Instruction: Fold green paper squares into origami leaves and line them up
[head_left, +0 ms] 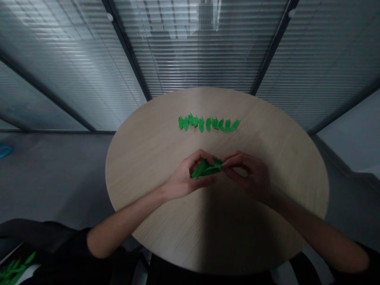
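Over the middle of the table, a folded piece of green paper (204, 168) is held between both hands. My left hand (185, 176) is wrapped round its left part, thumb below and fingers above. At the paper's right tip, the thumb and fingertips of my right hand (251, 172) pinch together. Beyond the hands lies a row of several small green folded paper pieces (202, 124), pointed at their ends, some touching one another.
The round wooden table (142, 158) has its far edge near glass panels with blinds (202, 71). More green pieces (18, 269) show at the lower left corner, beside a dark shape. A blue object (5, 150) is on the floor at far left.
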`<state>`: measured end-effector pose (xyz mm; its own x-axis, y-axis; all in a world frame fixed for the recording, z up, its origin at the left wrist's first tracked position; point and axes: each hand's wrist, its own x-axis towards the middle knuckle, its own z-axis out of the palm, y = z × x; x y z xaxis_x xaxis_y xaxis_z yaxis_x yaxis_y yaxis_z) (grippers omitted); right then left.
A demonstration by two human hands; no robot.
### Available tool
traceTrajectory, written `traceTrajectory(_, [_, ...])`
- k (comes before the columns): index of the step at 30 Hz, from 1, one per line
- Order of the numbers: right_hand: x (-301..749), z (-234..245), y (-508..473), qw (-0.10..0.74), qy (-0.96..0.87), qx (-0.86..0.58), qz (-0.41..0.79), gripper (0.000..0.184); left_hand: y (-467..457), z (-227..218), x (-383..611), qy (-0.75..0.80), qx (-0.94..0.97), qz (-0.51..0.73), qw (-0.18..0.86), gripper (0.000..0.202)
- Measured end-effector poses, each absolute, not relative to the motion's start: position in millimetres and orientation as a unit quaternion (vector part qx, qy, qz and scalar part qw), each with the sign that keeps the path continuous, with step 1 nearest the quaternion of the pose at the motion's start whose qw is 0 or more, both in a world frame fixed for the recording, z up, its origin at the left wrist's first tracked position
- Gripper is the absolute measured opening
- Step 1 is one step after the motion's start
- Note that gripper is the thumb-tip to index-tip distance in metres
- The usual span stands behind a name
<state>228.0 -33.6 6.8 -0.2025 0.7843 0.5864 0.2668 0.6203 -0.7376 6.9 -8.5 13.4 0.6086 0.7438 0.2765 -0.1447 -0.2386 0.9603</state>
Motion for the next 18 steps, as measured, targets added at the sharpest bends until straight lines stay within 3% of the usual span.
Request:
traceTrajectory(5, [229.1, 5.0, -32.8, 0.515, -0.75, -0.352, 0.221, 0.007, -5.3, 16.2, 3.7, 0.207, 0.705, 0.357, 0.577, 0.031])
traceTrajectory(10, [227.8, 2.0, -31.5, 0.508, -0.758, -0.349, 0.214, 0.007, -6.7, 6.3, 10.9, 0.233, 0.718, 0.414, 0.51, 0.015])
traceTrajectory(18, [228.8, 0.7, -32.7, 0.498, -0.738, -0.368, 0.269, 0.004, -8.8, 3.1, 11.8, 0.26, 0.688, 0.454, 0.503, 0.018])
